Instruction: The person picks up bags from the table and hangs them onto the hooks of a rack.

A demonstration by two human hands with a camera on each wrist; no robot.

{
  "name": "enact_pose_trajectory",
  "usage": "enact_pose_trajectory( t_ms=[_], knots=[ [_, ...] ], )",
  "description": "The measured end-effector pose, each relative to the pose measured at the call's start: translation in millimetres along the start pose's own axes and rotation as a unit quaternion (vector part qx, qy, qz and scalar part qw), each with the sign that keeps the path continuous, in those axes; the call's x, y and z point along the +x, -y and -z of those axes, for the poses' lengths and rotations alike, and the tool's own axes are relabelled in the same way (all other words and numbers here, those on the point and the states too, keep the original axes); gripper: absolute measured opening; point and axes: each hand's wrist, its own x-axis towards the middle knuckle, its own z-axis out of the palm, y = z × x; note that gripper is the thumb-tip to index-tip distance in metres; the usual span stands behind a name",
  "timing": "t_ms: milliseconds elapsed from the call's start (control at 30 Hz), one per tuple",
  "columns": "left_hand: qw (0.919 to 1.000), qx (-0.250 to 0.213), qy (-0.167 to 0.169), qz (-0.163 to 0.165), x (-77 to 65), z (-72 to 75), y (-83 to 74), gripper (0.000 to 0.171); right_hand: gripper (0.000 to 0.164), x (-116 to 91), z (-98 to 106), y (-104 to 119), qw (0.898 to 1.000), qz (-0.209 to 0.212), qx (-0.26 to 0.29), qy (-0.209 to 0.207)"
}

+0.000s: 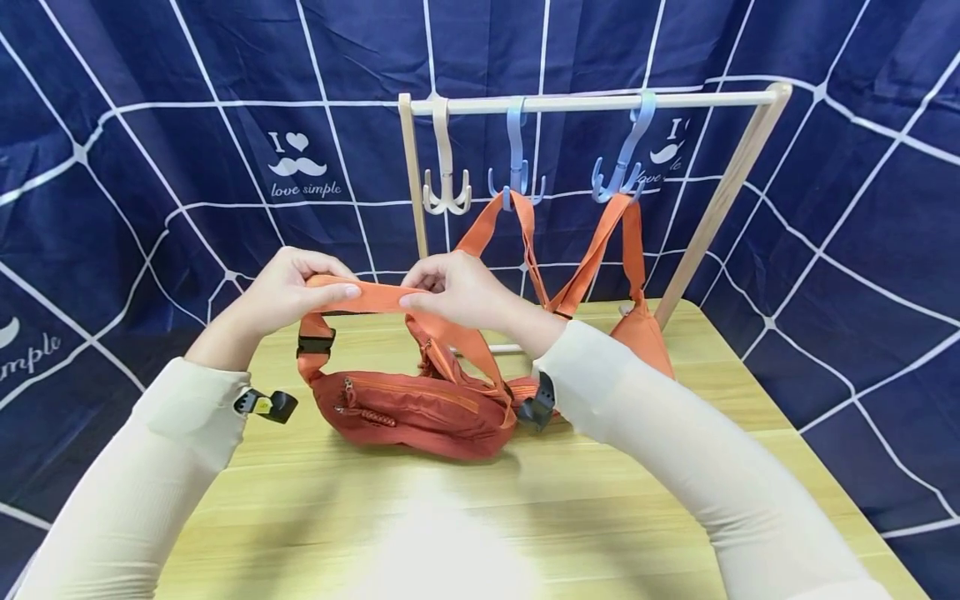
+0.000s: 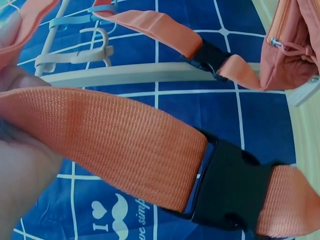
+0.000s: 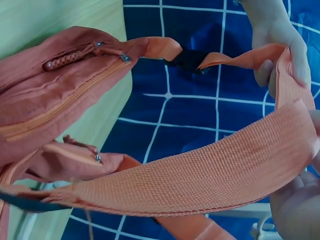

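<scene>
My left hand (image 1: 288, 292) and right hand (image 1: 468, 292) pinch an orange webbing strap (image 1: 381, 298) between thumbs and fingers, a short stretch running between them. This strap belongs to a rust-red waist bag (image 1: 420, 412), which is low over the table below the hands, its zippers and braided cord pull facing me. A black side-release buckle (image 1: 315, 343) is on the strap under my left hand; in the left wrist view the buckle (image 2: 232, 185) is fastened. In the right wrist view, the strap's wide webbing (image 3: 200, 165) curves from the bag up to the fingers.
Behind stands a wooden rack (image 1: 570, 103) with a cream hook (image 1: 446, 158), a blue hook (image 1: 516, 142) and another blue hook (image 1: 630, 146). Orange straps (image 1: 588, 258) loop over the blue ones. An orange bag (image 1: 647, 337) is at the right, and another is partly hidden behind the front bag.
</scene>
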Motion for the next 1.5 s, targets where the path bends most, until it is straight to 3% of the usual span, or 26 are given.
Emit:
enact_pose_trajectory(
  t_ms=[333,600,867,1067,1333,1500],
  knots=[
    [0.9994,0.009,-0.033,0.006,19.1,-10.7,-0.7,0.007,0.013,-2.5,13.3,-3.9,0.996,-0.035,-0.032,-0.074],
    [0.9971,0.023,-0.07,0.02,36.0,-19.3,-3.3,0.012,0.014,1.4,22.2,-12.6,0.989,-0.019,-0.024,-0.142],
    [0.9921,0.036,-0.117,0.026,52.9,-23.5,-6.3,0.015,0.014,11.0,29.7,-18.5,0.974,-0.016,-0.012,-0.225],
    [0.9885,0.014,-0.148,0.029,66.0,-25.6,-8.7,0.013,0.016,19.3,34.6,-19.6,0.962,-0.015,0.001,-0.273],
    [0.9797,0.022,-0.193,0.05,83.5,-25.2,-13.1,0.018,0.02,29.2,41.5,-16.5,0.948,-0.045,-0.039,-0.311],
    [0.9739,0.017,-0.221,0.048,93.5,-25.7,-14.6,0.017,0.021,36.3,44.0,-14.6,0.944,-0.067,-0.023,-0.322]
  ],
)
